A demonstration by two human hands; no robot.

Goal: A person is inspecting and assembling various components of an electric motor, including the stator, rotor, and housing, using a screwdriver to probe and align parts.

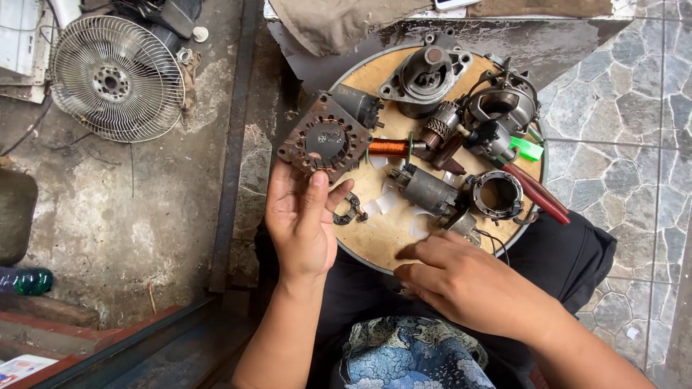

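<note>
My left hand (300,220) holds up a rusty square motor stator core (324,140) by its lower edge, thumb pressed on its face. It hangs over the left rim of a round wooden board (375,241) on my lap. My right hand (461,277) rests on the board's near edge, fingers together, touching small white paper scraps; I cannot tell whether it grips anything. On the board lie a copper wire coil (389,148), a grey motor rotor (429,191), a round metal ring housing (497,194) and red-handled pliers (537,193).
More motor housings (425,75) (502,104) crowd the board's far side. A fan guard (115,78) lies on the concrete floor at left. A cloth (339,21) drapes a bench beyond. A green bottle (25,281) lies at far left. Stone paving is at right.
</note>
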